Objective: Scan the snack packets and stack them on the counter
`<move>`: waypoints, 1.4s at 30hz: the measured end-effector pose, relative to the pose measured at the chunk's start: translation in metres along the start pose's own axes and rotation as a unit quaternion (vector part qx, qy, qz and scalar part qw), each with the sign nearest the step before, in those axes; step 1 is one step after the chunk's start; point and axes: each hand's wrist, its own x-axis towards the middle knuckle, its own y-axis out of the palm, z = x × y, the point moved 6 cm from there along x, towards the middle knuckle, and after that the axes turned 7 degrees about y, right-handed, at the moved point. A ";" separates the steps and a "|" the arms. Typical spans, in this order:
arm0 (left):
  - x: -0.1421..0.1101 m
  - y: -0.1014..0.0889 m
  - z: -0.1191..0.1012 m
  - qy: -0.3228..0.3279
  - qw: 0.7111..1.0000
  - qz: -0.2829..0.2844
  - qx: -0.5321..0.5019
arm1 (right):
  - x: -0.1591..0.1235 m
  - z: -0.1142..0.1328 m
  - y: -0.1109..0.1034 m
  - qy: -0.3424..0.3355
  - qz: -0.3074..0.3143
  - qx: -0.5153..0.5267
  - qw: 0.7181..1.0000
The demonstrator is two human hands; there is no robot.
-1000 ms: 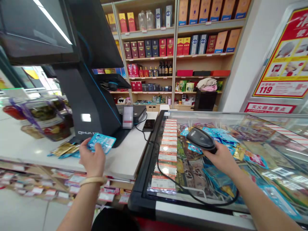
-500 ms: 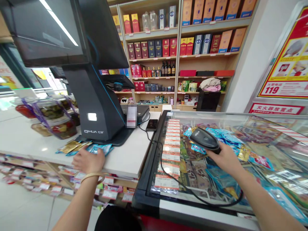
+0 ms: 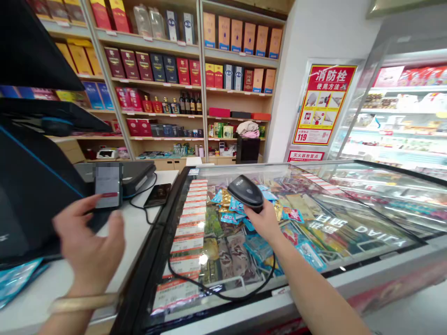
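Observation:
My right hand [image 3: 264, 222] is wrapped round the handle of a black barcode scanner [image 3: 244, 190], held above the glass-topped chest [image 3: 228, 321]. Under and around the scanner, blue and gold snack packets [image 3: 228, 217] lie in a loose pile on the glass. My left hand [image 3: 91, 242], with a bangle at the wrist, is raised over the white counter, fingers apart and nothing in them. Its index finger overlaps the edge of an upright phone-like screen [image 3: 108, 184]; whether it touches I cannot tell. Blue packets [image 3: 19, 279] lie on the counter at the lower left.
A dark till stand [image 3: 31, 186] with monitors takes up the left side. A dark phone [image 3: 158, 194] lies on the counter near a cable. The scanner's black cord [image 3: 223, 297] loops over the price labels [image 3: 186, 242] and glass. Shelves of boxed bottles [image 3: 153, 67] stand behind.
The view has swung right. My left hand has left the packets on the counter and risen towards the upright screen. Gold packets now show beneath the scanner, still in my right hand.

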 end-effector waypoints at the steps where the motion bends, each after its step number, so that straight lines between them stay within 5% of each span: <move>1: -0.001 0.019 -0.023 0.043 0.999 0.001 -0.023 | 0.001 0.000 -0.001 0.001 -0.010 0.006 1.000; 4: -0.019 0.095 -0.077 0.105 0.977 0.164 -0.092 | 0.002 0.001 -0.003 0.002 -0.026 0.021 0.999; 8: -0.055 0.173 -0.103 0.001 0.940 0.331 -0.087 | 0.003 -0.001 -0.002 0.008 -0.024 0.030 0.999; 11: -0.076 0.209 -0.107 -0.099 0.905 0.401 -0.108 | 0.004 -0.003 -0.001 0.014 -0.017 0.035 0.999; 14: -0.084 0.225 -0.104 -0.176 0.895 0.381 -0.153 | 0.004 -0.005 0.000 0.024 -0.008 0.038 0.999; 18: -0.088 0.227 -0.100 -0.206 0.896 0.339 -0.200 | 0.003 -0.006 0.002 0.027 0.007 0.039 0.999; 23: -0.072 0.202 -0.083 -0.237 0.897 0.283 -0.245 | 0.003 -0.009 0.002 0.008 -0.001 0.019 1.000; 29: -0.042 0.160 -0.041 -0.376 0.836 0.145 -0.373 | -0.003 -0.003 0.012 -0.020 0.079 -0.009 0.997; 33: -0.034 0.142 -0.020 -0.407 0.821 0.082 -0.391 | -0.012 0.003 0.022 -0.041 0.133 -0.104 0.985; 38: -0.031 0.136 -0.006 -0.377 0.864 0.049 -0.331 | -0.017 0.004 0.027 -0.067 0.141 -0.182 0.971; 42: -0.026 0.136 -0.007 -0.285 0.914 0.086 -0.277 | -0.016 0.002 0.026 -0.061 0.152 -0.195 0.967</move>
